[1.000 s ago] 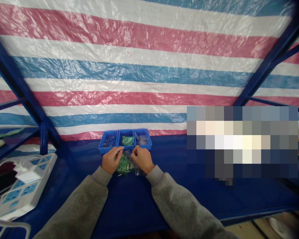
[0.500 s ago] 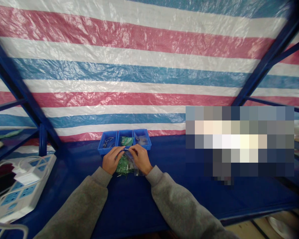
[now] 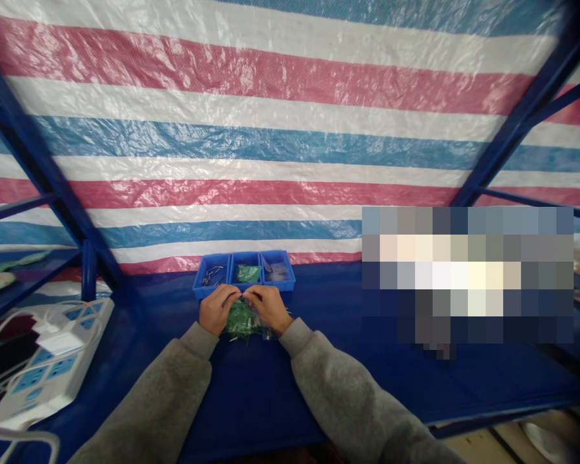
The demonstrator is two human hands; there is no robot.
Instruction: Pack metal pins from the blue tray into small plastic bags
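Note:
My left hand (image 3: 217, 309) and my right hand (image 3: 268, 306) are both closed, fingertips pinched together and nearly meeting. Between them is a small slim metallic rod, now almost wholly covered by the fingers. Under and between the hands lies a heap of green pieces and clear plastic bags (image 3: 242, 322) on the table. Just beyond the fingertips stand three joined blue bins: the left bin (image 3: 203, 291) has several slim dark and silver pieces, the middle one a green packet (image 3: 248, 273), the right one clear packets (image 3: 276, 270).
A blue table (image 3: 251, 399) runs below a striped plastic sheet (image 3: 270, 148). At left lies a white power strip (image 3: 72, 374) with plugs and cables. Blue metal frame posts (image 3: 43, 148) slant up on both sides. A blurred-out patch covers the right part of the table.
My fingertips have drawn closer together, and the slim rod that showed between them is now mostly hidden. The view has shifted slightly; the bins and heap stay in place.

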